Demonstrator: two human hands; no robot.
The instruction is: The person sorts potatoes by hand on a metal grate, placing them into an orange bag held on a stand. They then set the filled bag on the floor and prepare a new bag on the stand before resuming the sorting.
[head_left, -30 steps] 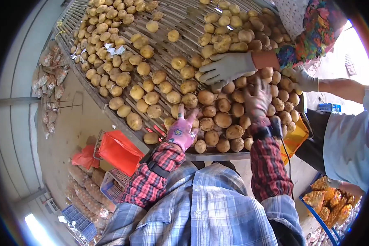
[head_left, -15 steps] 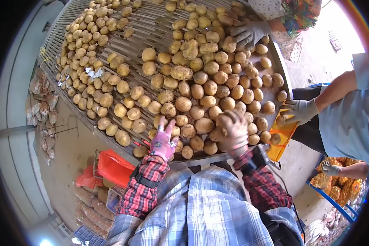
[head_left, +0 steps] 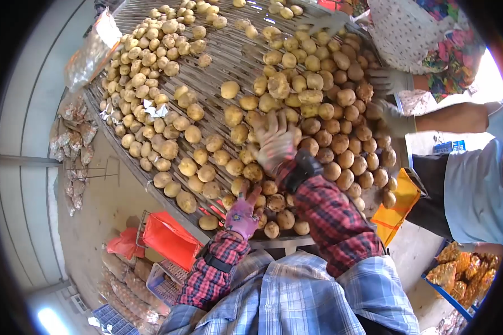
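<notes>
My left hand (head_left: 243, 216), in a pink patterned glove, lies at the front edge of a slatted sorting table (head_left: 218, 67). Its fingers are spread among small potatoes (head_left: 275, 202), fingertips right against them. Further in, my right hand (head_left: 275, 142) reaches over the middle of the pile in a pale glove, a little blurred. Its fingers are stretched out and apart, palm down over the potatoes, and part of the pile is hidden beneath it. A rough, lumpy potato (head_left: 278, 86) lies just beyond my right fingertips.
Other people's gloved hands (head_left: 394, 79) work at the table's right side. A yellow bag (head_left: 397, 206) hangs at the right corner, a red bag (head_left: 170, 239) at the front left. Filled sacks (head_left: 72, 134) stand on the left floor; a blue-framed cart (head_left: 450, 290) holds netted bags.
My right hand has moved forward and left from the near edge to the middle of the pile, fingers now spread. My left hand stays by the front edge. The view has shifted.
</notes>
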